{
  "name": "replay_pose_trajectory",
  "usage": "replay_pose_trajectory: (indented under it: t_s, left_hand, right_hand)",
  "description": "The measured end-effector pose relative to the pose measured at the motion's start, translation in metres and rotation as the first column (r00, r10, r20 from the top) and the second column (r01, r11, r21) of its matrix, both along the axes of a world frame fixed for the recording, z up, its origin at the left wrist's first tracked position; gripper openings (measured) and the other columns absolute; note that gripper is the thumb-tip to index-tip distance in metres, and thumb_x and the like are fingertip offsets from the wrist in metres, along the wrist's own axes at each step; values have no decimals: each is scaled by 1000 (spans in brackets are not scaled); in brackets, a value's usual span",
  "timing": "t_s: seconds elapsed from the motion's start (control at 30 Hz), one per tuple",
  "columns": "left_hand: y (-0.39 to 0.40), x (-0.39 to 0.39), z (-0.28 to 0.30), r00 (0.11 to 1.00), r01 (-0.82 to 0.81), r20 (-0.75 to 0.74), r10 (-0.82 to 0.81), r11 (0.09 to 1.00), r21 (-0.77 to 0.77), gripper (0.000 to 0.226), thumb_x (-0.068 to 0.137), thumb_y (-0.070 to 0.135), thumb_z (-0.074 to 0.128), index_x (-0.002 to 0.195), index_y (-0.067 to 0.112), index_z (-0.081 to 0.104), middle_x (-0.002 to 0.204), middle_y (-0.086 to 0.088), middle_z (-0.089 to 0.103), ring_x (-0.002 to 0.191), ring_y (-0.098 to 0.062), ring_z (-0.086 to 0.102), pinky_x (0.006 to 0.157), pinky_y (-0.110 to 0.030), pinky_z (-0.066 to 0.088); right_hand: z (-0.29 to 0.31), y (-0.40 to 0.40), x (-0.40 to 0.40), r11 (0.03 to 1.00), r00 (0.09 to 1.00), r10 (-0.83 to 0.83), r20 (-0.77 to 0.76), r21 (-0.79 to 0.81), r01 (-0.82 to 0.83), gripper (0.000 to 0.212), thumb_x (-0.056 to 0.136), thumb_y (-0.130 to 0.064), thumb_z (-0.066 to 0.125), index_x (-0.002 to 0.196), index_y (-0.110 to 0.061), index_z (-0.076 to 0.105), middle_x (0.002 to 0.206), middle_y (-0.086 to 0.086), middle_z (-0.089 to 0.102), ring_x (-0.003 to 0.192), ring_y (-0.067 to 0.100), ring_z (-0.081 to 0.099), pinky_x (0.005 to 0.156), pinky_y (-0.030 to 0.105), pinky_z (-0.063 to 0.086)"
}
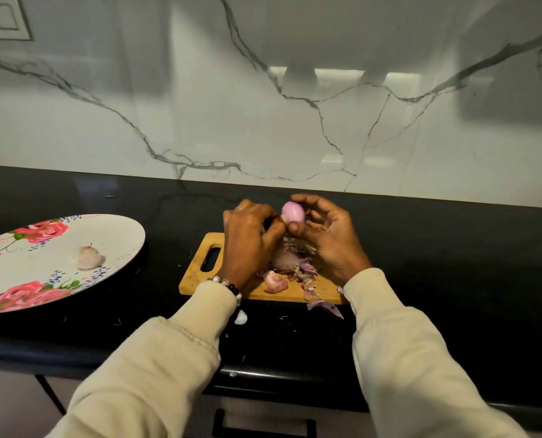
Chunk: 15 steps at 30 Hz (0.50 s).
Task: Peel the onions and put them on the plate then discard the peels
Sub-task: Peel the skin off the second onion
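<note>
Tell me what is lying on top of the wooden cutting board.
On the cutting board lies a heap of purple onion peels and a pinkish onion piece. Both hands hold a peeled onion above it, covering the board's far part.

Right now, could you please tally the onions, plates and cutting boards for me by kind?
Onions: 2, one in the hands, one on the plate
Plates: 1
Cutting boards: 1
Total: 4
The peel pile on the board may hide more.
</note>
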<state>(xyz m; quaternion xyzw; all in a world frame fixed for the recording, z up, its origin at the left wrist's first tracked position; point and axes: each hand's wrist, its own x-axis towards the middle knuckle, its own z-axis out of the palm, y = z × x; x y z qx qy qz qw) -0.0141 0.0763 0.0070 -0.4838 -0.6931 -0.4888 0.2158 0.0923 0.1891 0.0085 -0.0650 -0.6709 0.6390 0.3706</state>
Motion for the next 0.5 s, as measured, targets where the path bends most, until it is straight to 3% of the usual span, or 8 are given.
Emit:
replay_pose_trajectory:
  t_s: [0.1, 0.17, 0.27, 0.4, 0.5]
  left_hand:
    - [-2, -1, 4, 997, -34, 63, 32, 999, 25, 21, 83, 32, 53, 79, 18, 69, 71, 18, 53, 78, -15, 54, 73, -53, 47]
    - [-1, -4, 1, 993, -46, 111, 43, 999, 24, 15, 86, 23, 61, 97, 23, 71, 81, 18, 61, 88, -17, 57, 80, -54, 47]
    - [1, -6, -3, 985, 1, 173, -1, 1000, 1, 43, 85, 18, 69, 125, 29, 63, 102, 10, 70, 100, -18, 57, 88, -52, 47]
    - [3, -5, -1, 984, 22, 177, -21, 1000, -3, 34, 83, 41, 62, 111, 27, 73, 101, 4, 71, 99, -22, 55, 84, -53, 46]
    - [2, -3, 1, 984, -8, 178, 5, 1000, 15, 13, 83, 29, 71, 92, 24, 78, 79, 16, 62, 92, -21, 56, 81, -55, 47]
  right_hand:
    - [-2, 1, -1, 998, 999, -40, 18, 39, 39, 48, 74, 5, 78, 117, -14, 66, 117, 6, 69, 109, 22, 67, 96, 46, 55]
    - [-2, 5, 0, 999, 999, -48, -21, -20, 48, 47, 74, 4, 79, 115, -17, 68, 117, 8, 69, 110, 28, 67, 97, 52, 53]
    - [-2, 10, 0, 998, 998, -57, -41, -43, 55, 47, 75, 4, 79, 115, -19, 69, 119, 11, 68, 112, 34, 66, 97, 58, 51]
    - [-4, 8, 0, 1000, 1000, -27, -7, -3, 27, 48, 74, 2, 80, 115, -18, 69, 118, 9, 69, 112, 34, 65, 97, 58, 51]
    - [-4, 6, -1, 996, 998, -51, 35, 73, 48, 49, 73, 3, 80, 117, -16, 67, 117, 5, 70, 113, 27, 66, 100, 53, 51]
